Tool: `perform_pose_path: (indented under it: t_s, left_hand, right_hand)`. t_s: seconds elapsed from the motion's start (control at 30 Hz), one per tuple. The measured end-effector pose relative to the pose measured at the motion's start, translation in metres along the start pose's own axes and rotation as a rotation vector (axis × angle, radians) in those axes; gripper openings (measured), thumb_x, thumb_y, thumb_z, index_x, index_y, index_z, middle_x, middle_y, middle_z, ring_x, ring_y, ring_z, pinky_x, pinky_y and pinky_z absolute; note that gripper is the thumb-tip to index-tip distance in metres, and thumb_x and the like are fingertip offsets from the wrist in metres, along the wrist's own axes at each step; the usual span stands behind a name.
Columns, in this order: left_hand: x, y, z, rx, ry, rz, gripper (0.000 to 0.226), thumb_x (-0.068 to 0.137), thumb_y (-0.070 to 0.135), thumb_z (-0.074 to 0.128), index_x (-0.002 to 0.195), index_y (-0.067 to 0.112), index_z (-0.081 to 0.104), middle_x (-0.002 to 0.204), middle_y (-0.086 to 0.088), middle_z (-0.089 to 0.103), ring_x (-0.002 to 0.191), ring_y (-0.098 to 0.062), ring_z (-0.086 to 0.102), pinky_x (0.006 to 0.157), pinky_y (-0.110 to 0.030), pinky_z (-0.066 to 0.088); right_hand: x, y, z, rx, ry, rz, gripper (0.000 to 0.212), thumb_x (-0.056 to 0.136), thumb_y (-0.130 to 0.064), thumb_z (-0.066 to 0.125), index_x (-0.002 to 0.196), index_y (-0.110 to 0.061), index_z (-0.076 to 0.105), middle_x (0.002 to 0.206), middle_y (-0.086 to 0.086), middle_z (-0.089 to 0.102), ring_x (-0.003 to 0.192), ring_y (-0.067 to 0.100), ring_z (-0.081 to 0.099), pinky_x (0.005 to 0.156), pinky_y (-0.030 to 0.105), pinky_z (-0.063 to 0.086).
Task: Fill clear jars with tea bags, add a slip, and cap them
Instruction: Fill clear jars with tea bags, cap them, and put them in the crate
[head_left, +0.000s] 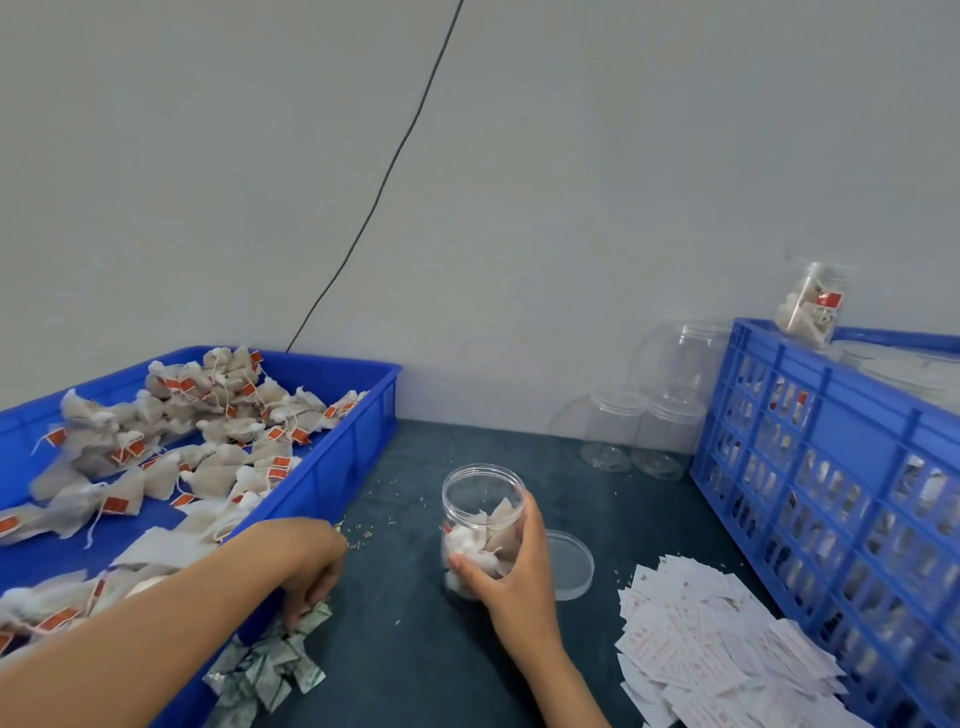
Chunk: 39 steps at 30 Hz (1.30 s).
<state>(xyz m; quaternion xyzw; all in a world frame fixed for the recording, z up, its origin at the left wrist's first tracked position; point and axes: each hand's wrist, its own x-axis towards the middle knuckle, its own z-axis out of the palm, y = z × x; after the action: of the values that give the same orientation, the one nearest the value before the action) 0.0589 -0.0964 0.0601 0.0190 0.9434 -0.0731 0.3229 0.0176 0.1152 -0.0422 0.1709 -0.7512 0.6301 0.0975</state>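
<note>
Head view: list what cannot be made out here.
- Left hand: fingers curl under the palm at the grey packets; which packet they touch is hidden.
- Jar: tea bag count hidden by the right hand.
- Paper slips: print too small, pile cut by the bottom edge.
- Blue crate: contents blurred behind its lattice.

Clear jar (483, 512), upright, uncapped, part-filled with tea bags; lid (570, 564) flat just beside.

jar (483, 499): clear glossy plastic | tray (332, 467): blue smooth plastic | slips (701, 639): matt paper
</note>
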Motion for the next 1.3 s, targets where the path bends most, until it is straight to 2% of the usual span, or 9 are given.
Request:
perform_pose_path:
  t_s: [0.1, 0.23, 0.4, 0.53, 0.67, 0.77, 0.9, 1.0, 1.3]
  left_hand:
    - [0.006, -0.001, -0.001, 0.011, 0.02, 0.049, 0.03, 0.08, 0.007, 0.076, 0.106, -0.005, 0.07, 0.109, -0.011, 0.072, 0.044, 0.007, 0.047, 0.056, -0.005, 0.036]
    - [0.013, -0.008, -0.001, -0.026, 0.105, 0.068, 0.019, 0.079, 0.001, 0.072, 0.097, -0.004, 0.072, 0.087, -0.01, 0.074, 0.05, 0.006, 0.051, 0.068, -0.012, 0.045]
    - [0.018, -0.009, -0.003, -0.093, 0.406, 0.049, 0.012, 0.081, 0.02, 0.075, 0.087, 0.011, 0.07, 0.086, 0.001, 0.073, 0.066, -0.003, 0.058, 0.062, -0.012, 0.041]
    - [0.017, 0.001, -0.006, -0.046, 0.569, -0.011, 0.016, 0.092, 0.036, 0.061, 0.097, 0.021, 0.062, 0.088, 0.006, 0.071, 0.072, -0.007, 0.062, 0.079, -0.024, 0.046]
    - [0.008, 0.006, -0.018, -0.065, 0.746, -0.092, 0.02, 0.097, 0.038, 0.052, 0.103, 0.02, 0.055, 0.094, 0.004, 0.067, 0.079, -0.011, 0.055, 0.076, -0.026, 0.043]
    - [0.003, 0.011, -0.032, -0.443, 0.971, -0.055, 0.015, 0.093, 0.033, 0.061, 0.09, 0.019, 0.056, 0.085, 0.001, 0.07, 0.073, -0.014, 0.063, 0.079, -0.032, 0.05]
    - [0.009, 0.04, -0.05, -0.947, 1.214, 0.07, 0.017, 0.082, 0.027, 0.076, 0.076, 0.017, 0.063, 0.065, 0.006, 0.068, 0.058, -0.008, 0.061, 0.06, -0.021, 0.046]
    - [0.019, 0.066, -0.054, -0.997, 1.221, 0.121, 0.019, 0.072, 0.03, 0.083, 0.069, 0.022, 0.066, 0.061, 0.01, 0.068, 0.061, -0.004, 0.062, 0.058, -0.02, 0.045]
    - [0.037, 0.09, -0.051, -0.61, 1.057, 0.079, 0.026, 0.071, 0.043, 0.081, 0.063, 0.03, 0.06, 0.06, 0.014, 0.06, 0.061, -0.001, 0.052, 0.052, -0.018, 0.03]
  right_hand:
    - [0.0, 0.0, 0.0, 0.0, 0.002, -0.005, 0.101, 0.057, -0.045, 0.081, 0.143, -0.038, 0.029, 0.134, -0.01, 0.048, 0.124, 0.013, 0.051, 0.102, 0.041, 0.045]
    - [0.001, 0.002, 0.0, 0.007, 0.002, -0.011, 0.101, 0.057, -0.044, 0.082, 0.143, -0.038, 0.03, 0.134, -0.009, 0.049, 0.123, 0.016, 0.052, 0.102, 0.043, 0.046]
    - [0.0, 0.003, 0.001, 0.007, 0.002, -0.009, 0.099, 0.059, -0.041, 0.083, 0.142, -0.04, 0.03, 0.133, -0.01, 0.049, 0.122, 0.015, 0.053, 0.099, 0.042, 0.048]
    - [0.0, 0.003, 0.001, -0.005, 0.008, -0.018, 0.097, 0.061, -0.039, 0.083, 0.142, -0.037, 0.031, 0.13, -0.01, 0.051, 0.12, 0.011, 0.052, 0.099, 0.04, 0.047]
    - [0.0, 0.002, 0.0, -0.005, 0.013, -0.02, 0.096, 0.062, -0.037, 0.084, 0.143, -0.034, 0.031, 0.13, -0.008, 0.051, 0.121, 0.012, 0.051, 0.099, 0.041, 0.047]
    - [-0.001, 0.002, 0.0, -0.001, 0.015, -0.018, 0.097, 0.062, -0.037, 0.085, 0.143, -0.034, 0.032, 0.129, -0.007, 0.051, 0.119, 0.014, 0.053, 0.098, 0.041, 0.048]
    - [-0.002, 0.001, 0.001, 0.023, 0.017, -0.031, 0.098, 0.06, -0.043, 0.083, 0.142, -0.04, 0.031, 0.132, -0.015, 0.049, 0.121, 0.007, 0.051, 0.099, 0.033, 0.047]
    - [-0.002, -0.001, 0.001, 0.034, 0.03, -0.055, 0.096, 0.06, -0.043, 0.083, 0.14, -0.045, 0.031, 0.135, -0.024, 0.046, 0.126, -0.001, 0.045, 0.101, 0.022, 0.042]
    - [0.001, 0.005, 0.001, 0.024, 0.015, -0.042, 0.098, 0.061, -0.039, 0.084, 0.143, -0.042, 0.03, 0.131, -0.013, 0.052, 0.119, 0.011, 0.054, 0.098, 0.038, 0.048]
